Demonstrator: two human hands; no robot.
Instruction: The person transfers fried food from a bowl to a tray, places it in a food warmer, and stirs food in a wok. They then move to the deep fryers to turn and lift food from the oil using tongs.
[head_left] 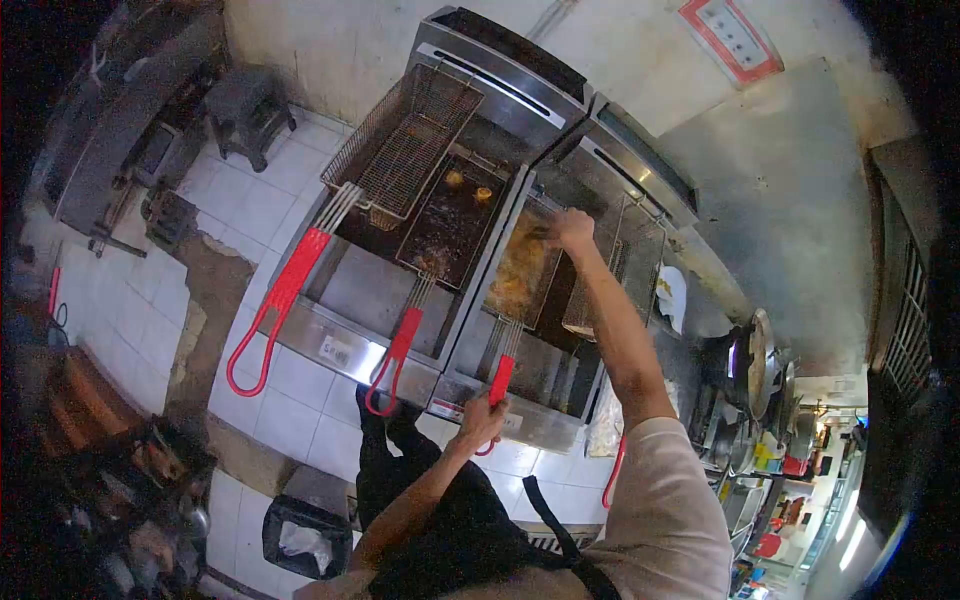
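My left hand (pixel 480 424) is closed around the red handle (pixel 502 378) of a wire fryer basket. This basket sits low in the right-hand fryer, with golden frying food (pixel 524 262) in bubbling oil. Over the far end of it, my right hand (pixel 573 231) is closed, fingers pointing left; a dark shape shows beside the fingertips, but I cannot tell what it is. To the left, a second basket with a red handle (pixel 404 335) lies in the other fryer, where a few golden pieces (pixel 484 194) float in dark oil.
A raised wire basket (pixel 420 140) with a long red handle (pixel 297 272) rests over the left fryer. Another basket (pixel 640 240) stands right of my forearm. A black bin (pixel 308 535) is on the tiled floor, a dark stool (pixel 250 112) by the wall. Pans (pixel 760 365) line the right side.
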